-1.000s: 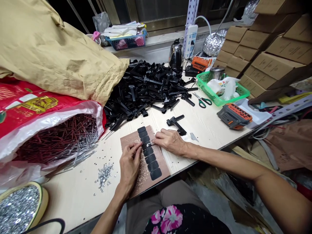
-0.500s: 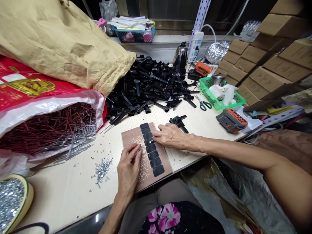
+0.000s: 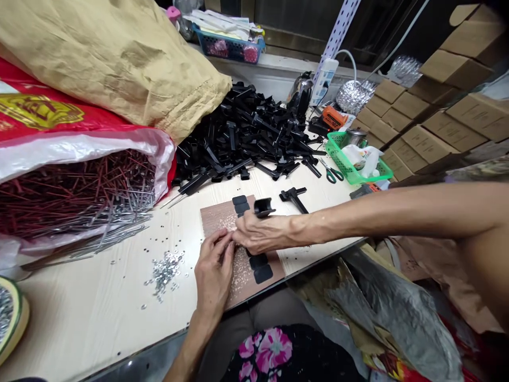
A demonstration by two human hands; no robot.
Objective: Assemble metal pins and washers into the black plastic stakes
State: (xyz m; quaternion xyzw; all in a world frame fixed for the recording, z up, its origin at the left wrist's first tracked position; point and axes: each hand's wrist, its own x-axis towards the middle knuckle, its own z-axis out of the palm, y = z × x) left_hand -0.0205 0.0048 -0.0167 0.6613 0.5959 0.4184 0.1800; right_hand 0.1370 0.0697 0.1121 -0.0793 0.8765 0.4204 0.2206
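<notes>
A brown board [image 3: 218, 219] lies at the table's near edge, with a row of flat black pads [image 3: 239, 201] down its middle. My right hand [image 3: 260, 233] reaches across the row and is closed on a black plastic piece [image 3: 264, 207], whose end sticks up above my fingers. My left hand [image 3: 214, 271] rests on the board just left of the row. Its fingertips are pressed together against my right hand's fingers, and what they hold, if anything, is hidden. The lowest pads [image 3: 261, 272] show below my right wrist.
A heap of black plastic parts [image 3: 246, 135] lies behind the board, and one loose part [image 3: 294, 196] beside it. A red bag of metal rods [image 3: 79, 196] and a tan sack [image 3: 111, 58] fill the left. Small silver bits [image 3: 165, 270], a green basket [image 3: 377, 173], scissors [image 3: 332, 172] and cardboard boxes [image 3: 429, 106] surround them.
My right hand has shifted left over the row and lifted a black piece off the board. My left hand's fingertips have closed in against it. The view has tilted left.
</notes>
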